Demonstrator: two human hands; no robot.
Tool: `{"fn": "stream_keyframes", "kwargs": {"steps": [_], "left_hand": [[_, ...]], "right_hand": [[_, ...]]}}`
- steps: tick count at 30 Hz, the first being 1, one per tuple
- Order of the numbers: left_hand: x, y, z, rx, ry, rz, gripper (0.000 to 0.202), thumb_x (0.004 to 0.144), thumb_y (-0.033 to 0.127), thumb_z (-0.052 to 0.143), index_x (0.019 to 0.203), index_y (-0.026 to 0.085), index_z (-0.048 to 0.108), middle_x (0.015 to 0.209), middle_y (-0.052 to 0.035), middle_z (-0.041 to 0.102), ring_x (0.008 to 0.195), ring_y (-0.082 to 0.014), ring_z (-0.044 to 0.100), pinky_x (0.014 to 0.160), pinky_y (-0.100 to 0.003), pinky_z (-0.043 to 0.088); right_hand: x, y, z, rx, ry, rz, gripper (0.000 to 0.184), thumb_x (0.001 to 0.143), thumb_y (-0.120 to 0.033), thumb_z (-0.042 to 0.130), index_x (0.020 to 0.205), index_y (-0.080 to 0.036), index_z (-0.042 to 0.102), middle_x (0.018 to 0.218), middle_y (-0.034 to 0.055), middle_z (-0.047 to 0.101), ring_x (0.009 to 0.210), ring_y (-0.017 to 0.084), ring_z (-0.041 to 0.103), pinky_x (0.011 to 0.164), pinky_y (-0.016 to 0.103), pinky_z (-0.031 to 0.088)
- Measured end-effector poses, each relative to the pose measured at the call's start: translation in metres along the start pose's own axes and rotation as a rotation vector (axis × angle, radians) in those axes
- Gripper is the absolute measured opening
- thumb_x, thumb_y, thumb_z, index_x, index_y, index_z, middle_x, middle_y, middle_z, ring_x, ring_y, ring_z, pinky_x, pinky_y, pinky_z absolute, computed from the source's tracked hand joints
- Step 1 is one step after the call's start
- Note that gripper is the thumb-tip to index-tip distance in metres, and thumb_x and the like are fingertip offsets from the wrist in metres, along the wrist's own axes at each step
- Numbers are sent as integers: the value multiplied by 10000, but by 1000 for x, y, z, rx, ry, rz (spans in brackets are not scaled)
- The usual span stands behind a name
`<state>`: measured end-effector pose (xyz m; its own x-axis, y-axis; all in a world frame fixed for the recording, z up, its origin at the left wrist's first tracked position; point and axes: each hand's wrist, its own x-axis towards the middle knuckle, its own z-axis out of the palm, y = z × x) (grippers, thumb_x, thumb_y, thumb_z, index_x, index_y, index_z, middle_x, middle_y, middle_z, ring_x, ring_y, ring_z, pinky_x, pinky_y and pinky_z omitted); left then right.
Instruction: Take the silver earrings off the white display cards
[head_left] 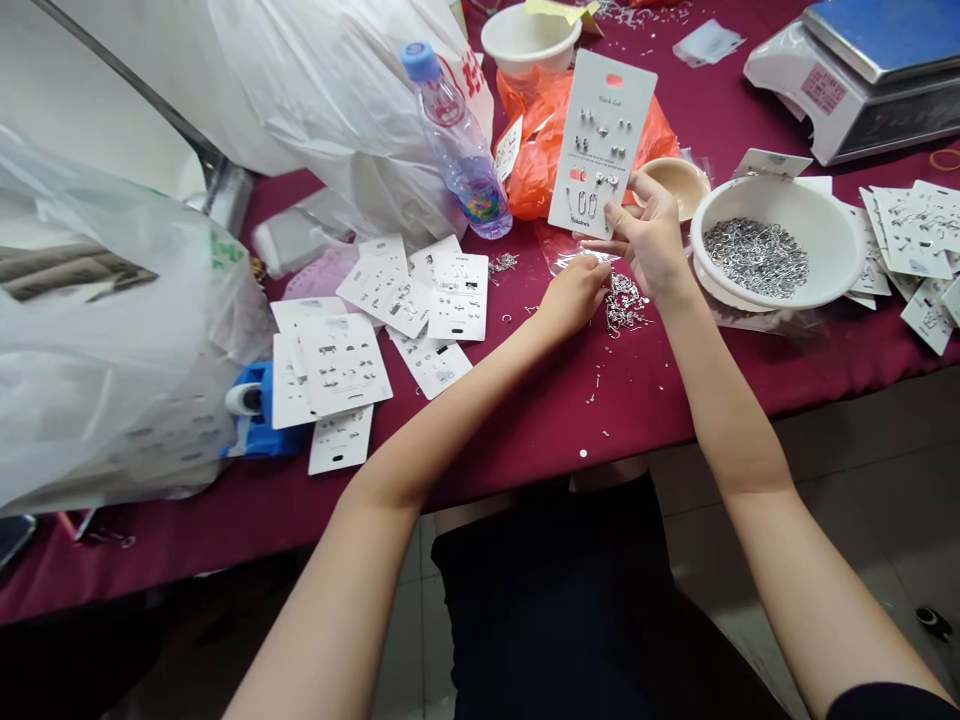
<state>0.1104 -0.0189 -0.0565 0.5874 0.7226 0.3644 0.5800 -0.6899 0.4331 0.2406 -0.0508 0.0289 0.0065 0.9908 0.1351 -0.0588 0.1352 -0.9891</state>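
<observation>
My right hand [651, 243] holds a white earring card [601, 140] upright by its lower edge, fingers pinched on it. Several small earrings are fixed to the card. My left hand [576, 293] is closed just below the card, fingertips together over a small pile of silver earring pieces [624, 303] on the maroon tablecloth [540, 420]. What the left fingers pinch is too small to make out.
A white bowl of silver pieces [772, 245] sits right of my hands, with loose cards [911, 235] beyond it. Filled cards [390, 320] lie to the left. A water bottle [457, 140], orange bag [536, 150], large plastic bags [112, 330], a blue tape dispenser [255, 410] and a scale [862, 70] surround them.
</observation>
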Motion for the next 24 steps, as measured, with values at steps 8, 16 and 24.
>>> {"fn": "stream_keyframes", "kwargs": {"steps": [8,16,24], "left_hand": [[-1,2,0,-3,-11,5,121,853,118,521,822,208,596,921,-103,647,933,-259,610,859,-428,545],[-14,-21,-20,-346,419,-215,156,978,159,416,985,247,544,943,-73,697,858,-188,669,844,-379,566],[-19,-14,-65,-474,472,-128,429,966,672,479,1125,274,500,1117,-70,653,1105,-214,676,961,-395,558]], "right_hand": [[0,2,-2,3,19,15,572,842,-574,692,1287,-263,514,1219,86,743,1141,293,735,854,401,707],[0,1,1,2,-35,30,524,876,-527,720,1290,-254,550,1268,74,725,1128,286,743,812,396,717],[-6,-1,9,9,-152,55,521,805,-488,805,1217,-252,591,1235,90,727,1189,317,710,864,445,704]]}}
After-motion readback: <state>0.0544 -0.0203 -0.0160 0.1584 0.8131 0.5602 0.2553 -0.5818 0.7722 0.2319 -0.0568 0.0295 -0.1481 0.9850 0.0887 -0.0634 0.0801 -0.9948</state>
